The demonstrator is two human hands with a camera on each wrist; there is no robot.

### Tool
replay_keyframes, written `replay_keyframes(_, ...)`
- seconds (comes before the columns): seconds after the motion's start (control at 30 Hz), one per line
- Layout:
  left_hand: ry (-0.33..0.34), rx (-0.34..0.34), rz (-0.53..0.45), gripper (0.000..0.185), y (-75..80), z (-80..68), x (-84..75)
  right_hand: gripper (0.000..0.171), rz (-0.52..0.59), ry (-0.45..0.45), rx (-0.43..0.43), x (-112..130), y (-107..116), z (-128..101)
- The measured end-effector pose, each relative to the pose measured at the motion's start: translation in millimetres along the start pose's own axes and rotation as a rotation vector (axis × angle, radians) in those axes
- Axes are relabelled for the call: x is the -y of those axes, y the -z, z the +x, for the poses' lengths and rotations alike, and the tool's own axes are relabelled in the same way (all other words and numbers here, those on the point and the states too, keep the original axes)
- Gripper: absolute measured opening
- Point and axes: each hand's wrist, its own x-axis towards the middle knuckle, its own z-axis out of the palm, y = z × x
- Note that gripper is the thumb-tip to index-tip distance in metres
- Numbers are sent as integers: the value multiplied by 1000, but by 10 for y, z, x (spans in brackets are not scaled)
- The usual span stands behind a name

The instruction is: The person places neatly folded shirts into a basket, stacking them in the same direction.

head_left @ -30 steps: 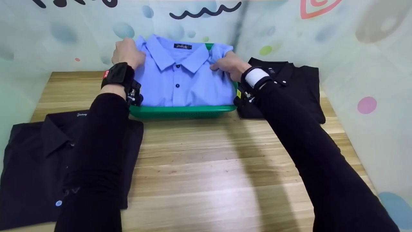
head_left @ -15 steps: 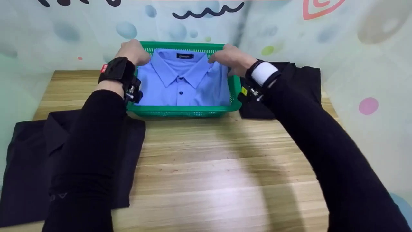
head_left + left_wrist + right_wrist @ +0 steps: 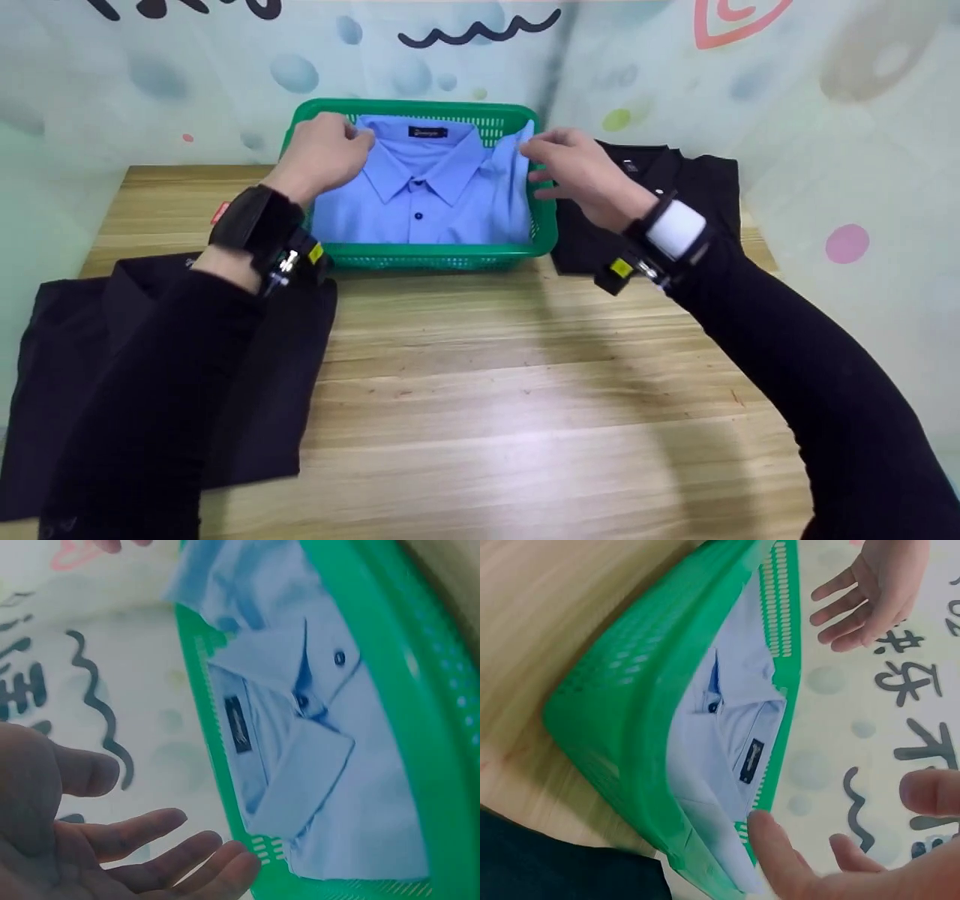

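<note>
A folded light-blue collared shirt point(image 3: 427, 199) lies flat inside a green plastic basket point(image 3: 431, 259) at the back of the wooden table. The shirt's right edge stands up against the basket wall. My left hand point(image 3: 334, 146) hovers over the basket's left rim with its fingers relaxed and nothing in it. My right hand point(image 3: 555, 157) hovers at the right rim, fingers spread, just beside the raised edge. In the left wrist view, my left hand point(image 3: 150, 855) shows an empty palm beside the shirt point(image 3: 322, 735). The right wrist view shows empty spread fingers point(image 3: 780, 855) by the basket point(image 3: 622, 712).
One folded black shirt point(image 3: 67, 360) lies on the table's left front, partly under my left arm. Another black shirt point(image 3: 682, 195) lies right of the basket. Patterned walls close in the table at the back and both sides. Bare wood point(image 3: 510, 390) spreads in front.
The blue shirt went down from above the basket into it. Both hands let go of it and drew back toward me, their fingers opening.
</note>
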Motion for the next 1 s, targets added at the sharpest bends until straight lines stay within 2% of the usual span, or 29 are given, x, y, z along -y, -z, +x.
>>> replay_keyframes(0.17, -31, -58, -70, 39, -34, -199, 11, 36, 69, 59, -23, -85, 8, -152)
replay_keyframes(0.33, -54, -93, -139, 47, -45, -399, 44, 28, 119, 107, -37, -203, -26, -276)
replay_keyframes(0.43, -63, -109, -174, 49, -41, -518, 73, 25, 166, 116, -34, -285, -56, -355)
replay_keyframes(0.6, -108, -200, -220, 44, -69, -744, 176, 25, 263, 97, -7, -457, -114, -478)
replay_keyframes(0.73, -161, -303, -256, 38, -120, -946, 329, 27, 357, 73, 40, -610, -158, -567)
replay_keyframes(0.83, -168, -377, -282, 37, -143, -1119, 515, 30, 424, 68, 70, -711, -193, -625)
replay_keyframes(0.9, -132, -408, -290, 38, -143, -1227, 667, 31, 462, 87, 65, -768, -225, -659)
replay_keyframes(1.0, -29, -425, -284, 43, -153, -1355, 902, 28, 503, 136, 26, -832, -295, -726)
